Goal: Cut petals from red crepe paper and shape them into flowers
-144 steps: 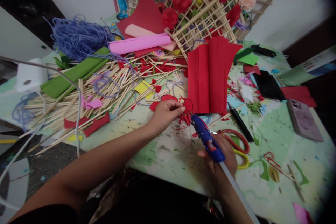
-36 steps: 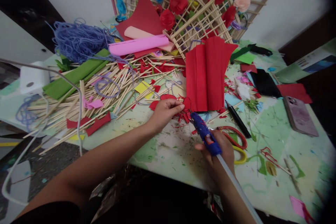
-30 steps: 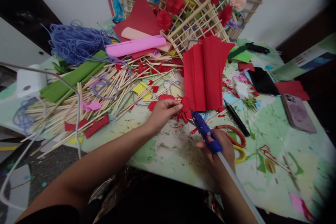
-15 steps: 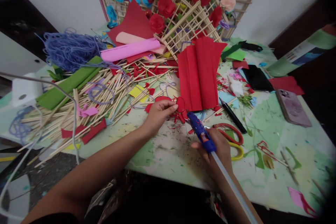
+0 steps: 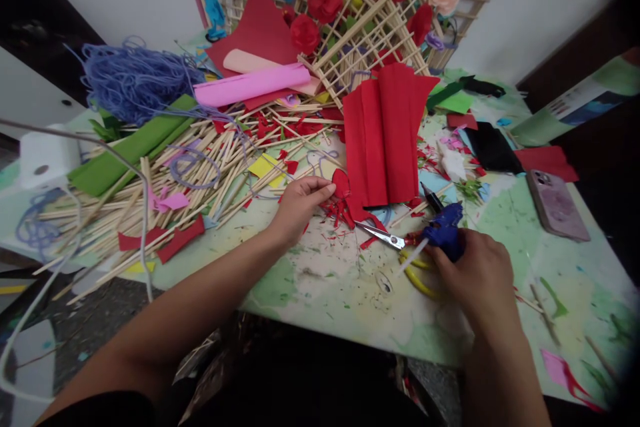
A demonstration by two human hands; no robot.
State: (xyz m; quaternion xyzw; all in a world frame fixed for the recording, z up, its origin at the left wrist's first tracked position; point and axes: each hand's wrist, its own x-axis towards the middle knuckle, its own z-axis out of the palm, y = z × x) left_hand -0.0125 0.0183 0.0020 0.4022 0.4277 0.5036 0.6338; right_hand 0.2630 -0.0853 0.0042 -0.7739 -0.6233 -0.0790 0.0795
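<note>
My left hand [image 5: 303, 209] is closed in a pinch on a small oval red paper petal [image 5: 341, 184], near the middle of the table. Red paper scraps [image 5: 340, 212] lie just below the petal. Over to the right, my right hand [image 5: 477, 270] is wrapped round a blue glue gun [image 5: 445, 230]; a whitish glue stick [image 5: 414, 257] shows at its left. Scissors [image 5: 387, 236] lie partly under the glue gun, blades toward the left, with a yellow handle loop visible. Behind the glue gun is a black marker [image 5: 431, 197], partly covered.
Folded red crepe paper [image 5: 387, 137] lies behind my hands. Thin wooden sticks [image 5: 200, 177], blue yarn [image 5: 135, 87] and green paper [image 5: 135, 147] fill the left. A stick lattice [image 5: 370, 33] with paper flowers stands at the back. A phone [image 5: 557, 205] lies at right.
My right hand has moved right with the glue gun, away from the petal, and the gun has turned over the scissors. My left hand stays pinched on the petal.
</note>
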